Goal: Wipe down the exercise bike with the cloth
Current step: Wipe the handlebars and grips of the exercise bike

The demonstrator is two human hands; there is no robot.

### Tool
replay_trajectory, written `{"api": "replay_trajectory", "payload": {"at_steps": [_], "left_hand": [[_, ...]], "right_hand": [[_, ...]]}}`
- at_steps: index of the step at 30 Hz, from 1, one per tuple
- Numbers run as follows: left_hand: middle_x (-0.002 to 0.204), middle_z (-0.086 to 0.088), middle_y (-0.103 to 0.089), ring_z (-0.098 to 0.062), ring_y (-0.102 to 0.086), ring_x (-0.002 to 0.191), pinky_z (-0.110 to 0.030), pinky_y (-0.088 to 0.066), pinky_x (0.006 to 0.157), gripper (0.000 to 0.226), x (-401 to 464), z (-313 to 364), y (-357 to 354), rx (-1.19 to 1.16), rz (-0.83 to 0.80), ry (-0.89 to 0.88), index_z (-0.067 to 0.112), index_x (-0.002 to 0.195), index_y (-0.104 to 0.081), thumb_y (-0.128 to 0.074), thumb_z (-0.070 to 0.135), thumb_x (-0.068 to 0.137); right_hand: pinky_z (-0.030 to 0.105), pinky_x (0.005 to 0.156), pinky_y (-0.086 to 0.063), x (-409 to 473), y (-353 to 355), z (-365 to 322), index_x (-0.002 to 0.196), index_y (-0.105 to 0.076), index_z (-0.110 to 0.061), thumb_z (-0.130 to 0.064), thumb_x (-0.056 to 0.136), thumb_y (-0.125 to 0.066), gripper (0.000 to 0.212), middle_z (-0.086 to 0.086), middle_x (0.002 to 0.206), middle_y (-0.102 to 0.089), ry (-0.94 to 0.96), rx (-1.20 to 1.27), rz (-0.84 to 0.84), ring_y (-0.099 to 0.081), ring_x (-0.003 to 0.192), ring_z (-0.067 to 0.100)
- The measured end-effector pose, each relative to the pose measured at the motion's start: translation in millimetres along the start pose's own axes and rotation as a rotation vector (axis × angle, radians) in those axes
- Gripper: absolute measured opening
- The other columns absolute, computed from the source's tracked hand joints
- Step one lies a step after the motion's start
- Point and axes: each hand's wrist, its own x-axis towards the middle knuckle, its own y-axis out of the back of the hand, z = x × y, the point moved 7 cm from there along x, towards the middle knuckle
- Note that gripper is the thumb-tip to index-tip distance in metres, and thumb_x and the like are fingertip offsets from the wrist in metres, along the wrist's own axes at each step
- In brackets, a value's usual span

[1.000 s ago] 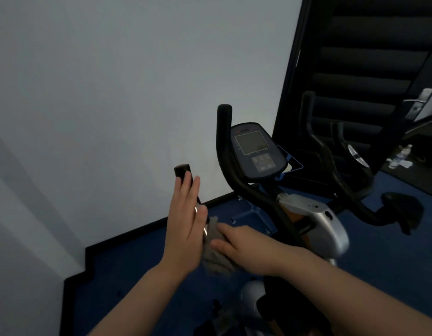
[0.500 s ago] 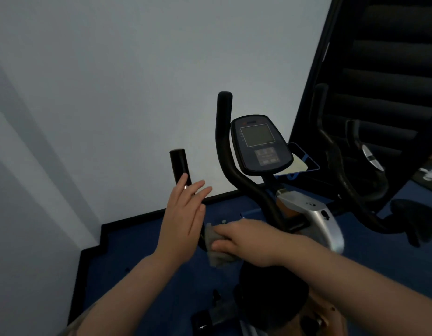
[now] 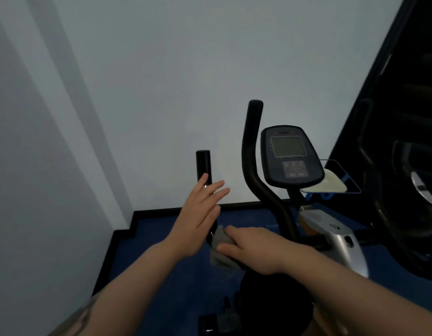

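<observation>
1. The exercise bike (image 3: 331, 234) stands on dark blue carpet (image 3: 161, 251) in a corner of pale, smooth walls (image 3: 161, 69), its frame a mix of matte black tubing and a glossy silver housing.
2. Two black handlebars rise from it: a short, straight left grip (image 3: 203, 166) with a flat round end, and a taller curved bar (image 3: 252, 151) that bends down toward the stem.
3. An oval black console (image 3: 291, 157) sits on the stem, with a grey rectangular screen above a small block of buttons.
4. The left hand (image 3: 198, 219) is flat and relaxed, fingers straight and slightly spread; its fingertips lie against the lower part of the short grip, holding nothing.
5. The right hand (image 3: 256, 248) curls over a soft, crumpled grey cloth (image 3: 221, 248) and presses it on the bar just below the left hand.
6. The cloth bunches in loose folds, hanging a little beneath the fingers.
7. Behind the console, a thin blue-edged tray (image 3: 341, 187) holds something pale and rounded.
8. Dark, blurred equipment (image 3: 404, 190) fills the right side.
</observation>
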Motion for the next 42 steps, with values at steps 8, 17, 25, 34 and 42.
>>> {"api": "replay_trajectory", "payload": {"at_steps": [8,17,25,34,42], "left_hand": [[0.158,0.005,-0.009,-0.008,0.011,0.147,-0.021,0.001,0.12,0.049,8,8,0,-0.001,-0.089,0.146,0.019,0.144,-0.027,-0.016,0.036,0.1],[0.158,0.011,-0.011,-0.005,-0.011,0.148,-0.021,-0.008,0.12,0.041,16,-12,42,0.064,-0.207,0.027,0.022,0.146,-0.022,-0.023,0.02,0.106],[0.162,0.014,-0.005,-0.01,-0.008,0.149,-0.023,-0.008,0.119,0.052,16,-31,44,-0.047,-0.145,-0.141,0.027,0.155,-0.016,-0.023,0.04,0.105],[0.159,0.021,-0.017,-0.005,-0.018,0.147,-0.018,-0.014,0.117,0.049,43,-39,56,-0.292,-0.066,-0.111,0.032,0.151,-0.02,-0.024,0.043,0.104],[0.154,0.029,-0.023,0.001,-0.021,0.144,-0.01,-0.018,0.112,0.048,42,-44,54,-0.477,-0.069,-0.035,0.036,0.149,-0.022,-0.026,0.046,0.102]], "right_hand": [[0.047,0.081,-0.049,14,-7,-17,0.123,-0.041,-0.024,-0.044,0.104,-0.028,0.031,0.007,0.108,-0.054,0.025,-0.077,0.003,-0.056,0.092,0.026],[0.038,0.074,-0.043,14,0,-8,0.099,-0.039,-0.022,-0.057,0.1,-0.019,0.04,0.008,0.098,-0.061,-0.217,0.088,0.132,-0.06,0.092,0.028],[0.013,0.061,-0.038,26,4,-6,0.088,-0.041,-0.034,-0.057,0.099,-0.027,0.029,-0.011,0.089,-0.06,-0.321,0.466,0.263,-0.056,0.079,0.002],[0.023,0.09,-0.047,95,66,-11,0.131,-0.041,-0.027,-0.034,0.104,-0.035,0.028,-0.003,0.116,-0.061,-0.174,0.971,0.774,-0.059,0.104,0.007],[0.023,0.093,-0.05,96,92,-13,0.133,-0.04,-0.027,-0.029,0.104,-0.036,0.029,-0.005,0.124,-0.058,-0.081,0.796,0.775,-0.059,0.11,0.006]]}}
